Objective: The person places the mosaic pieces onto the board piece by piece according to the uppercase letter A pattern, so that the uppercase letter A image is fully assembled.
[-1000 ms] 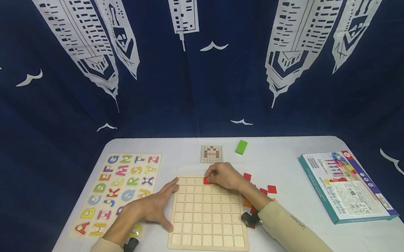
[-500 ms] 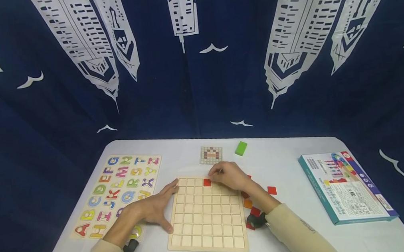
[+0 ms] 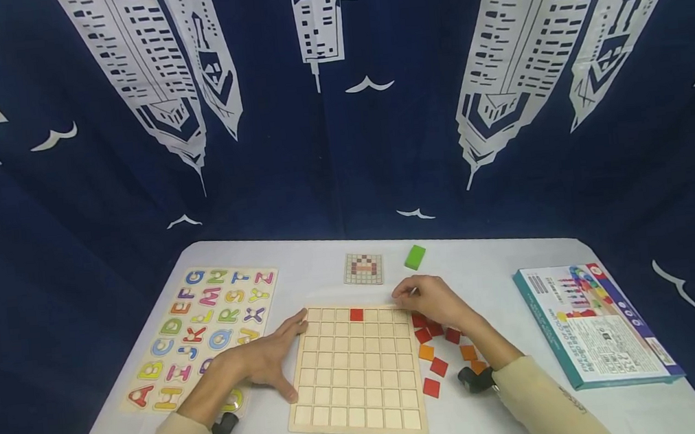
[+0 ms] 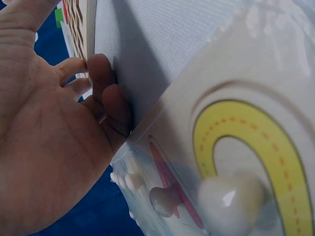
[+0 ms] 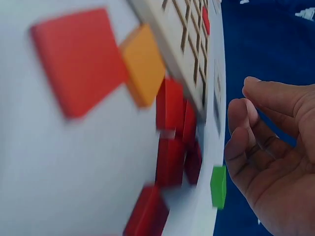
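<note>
A wooden grid board (image 3: 355,375) lies on the white table, with one red square tile (image 3: 357,315) set in its top row. My left hand (image 3: 263,360) is spread along the board's left side, thumb and fingers at its edge. Near the board's top right corner hovers my right hand (image 3: 432,300); in the right wrist view its fingers (image 5: 241,140) are loosely bent with nothing between them. Loose red tiles (image 5: 81,59) and orange tiles (image 3: 426,353) lie scattered beside the board's right edge, some partly behind the right arm in the head view.
A small pattern card (image 3: 363,269) and a green block (image 3: 415,257) lie beyond the board. An alphabet puzzle board (image 3: 199,330) with knobbed letters is at the left, partly under the left arm. A flat printed box (image 3: 599,322) lies at the right.
My right hand has left the red tile in the top row and moved right, towards the loose tiles, uncovering more of the board. My left hand stays at the board's left edge.
</note>
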Tool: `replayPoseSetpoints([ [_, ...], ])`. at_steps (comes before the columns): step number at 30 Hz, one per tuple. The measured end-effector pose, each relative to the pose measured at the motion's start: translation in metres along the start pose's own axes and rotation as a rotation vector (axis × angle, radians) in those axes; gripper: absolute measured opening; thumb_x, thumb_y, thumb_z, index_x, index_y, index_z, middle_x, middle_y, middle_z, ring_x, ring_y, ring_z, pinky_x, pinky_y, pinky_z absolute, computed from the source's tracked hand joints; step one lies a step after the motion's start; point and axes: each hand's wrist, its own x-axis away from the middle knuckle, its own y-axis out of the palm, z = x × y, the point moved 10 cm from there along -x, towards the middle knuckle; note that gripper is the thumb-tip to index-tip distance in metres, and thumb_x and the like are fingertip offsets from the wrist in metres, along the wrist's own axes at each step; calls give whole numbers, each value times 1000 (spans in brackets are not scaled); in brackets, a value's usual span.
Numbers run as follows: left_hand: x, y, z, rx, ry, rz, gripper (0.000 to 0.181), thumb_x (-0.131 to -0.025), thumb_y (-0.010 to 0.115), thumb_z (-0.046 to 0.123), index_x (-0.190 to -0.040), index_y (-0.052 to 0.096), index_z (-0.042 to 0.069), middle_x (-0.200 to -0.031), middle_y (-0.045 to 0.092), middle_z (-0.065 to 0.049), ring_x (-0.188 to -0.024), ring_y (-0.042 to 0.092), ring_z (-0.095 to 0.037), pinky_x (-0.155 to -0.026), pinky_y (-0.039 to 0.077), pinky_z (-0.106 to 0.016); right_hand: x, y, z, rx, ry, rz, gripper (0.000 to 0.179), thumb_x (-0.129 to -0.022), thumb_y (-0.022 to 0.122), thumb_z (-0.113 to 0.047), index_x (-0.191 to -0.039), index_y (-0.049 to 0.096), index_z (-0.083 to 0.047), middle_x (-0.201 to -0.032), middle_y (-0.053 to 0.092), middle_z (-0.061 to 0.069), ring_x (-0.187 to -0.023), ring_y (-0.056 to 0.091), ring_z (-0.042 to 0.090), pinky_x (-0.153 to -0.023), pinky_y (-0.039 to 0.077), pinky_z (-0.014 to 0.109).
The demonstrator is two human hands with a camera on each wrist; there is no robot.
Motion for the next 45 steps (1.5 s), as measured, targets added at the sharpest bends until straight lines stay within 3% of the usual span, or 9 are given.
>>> replayPoseSetpoints([
  [6, 0, 1, -1, 4, 8, -2, 134, -55, 95, 48, -161, 21, 13, -170, -6, -2, -153, 17, -33, -117, 35, -50, 9, -12, 23, 10, 78, 4, 13, -90, 74, -17, -103, 77, -15, -87, 66, -3, -74, 60, 16, -66, 53, 29],
  [13, 0, 2, -3, 7, 10, -5, 135, -54, 95, 49, -161, 21, 14, -170, -7, -2, -154, 16, -33, -117, 34, -50, 15, -21, 42, 55, 97, 14, 18, -89, 76, -18, -107, 77, -13, -90, 66, -2, -81, 58, 18, -73, 53, 30],
  [21, 0, 2, -2, -3, 9, -5, 134, -55, 95, 50, -161, 21, 14, -170, -5, -2, -154, 16, -30, -116, 35, -50, 19, -16, 61, 113, 124, -40, 32, -86, 79, -19, -118, 76, -14, -105, 66, 2, -93, 56, 20, -86, 56, 39],
  [33, 0, 3, -3, -2, 6, 0, 133, -55, 95, 50, -160, 22, 15, -170, -5, -2, -153, 19, -29, -115, 38, -48, 20, -13, 57, 171, 87, -34, 31, -85, 79, -16, -115, 76, -14, -103, 65, 1, -90, 55, 19, -85, 55, 37],
  [45, 1, 1, -3, -7, -4, -6, 134, -55, 95, 49, -161, 20, 15, -170, -7, -1, -153, 18, -31, -116, 37, -49, 21, -14, 55, 158, 79, -9, 26, -85, 77, -10, -110, 71, -15, -105, 65, 2, -88, 55, 19, -80, 54, 34],
])
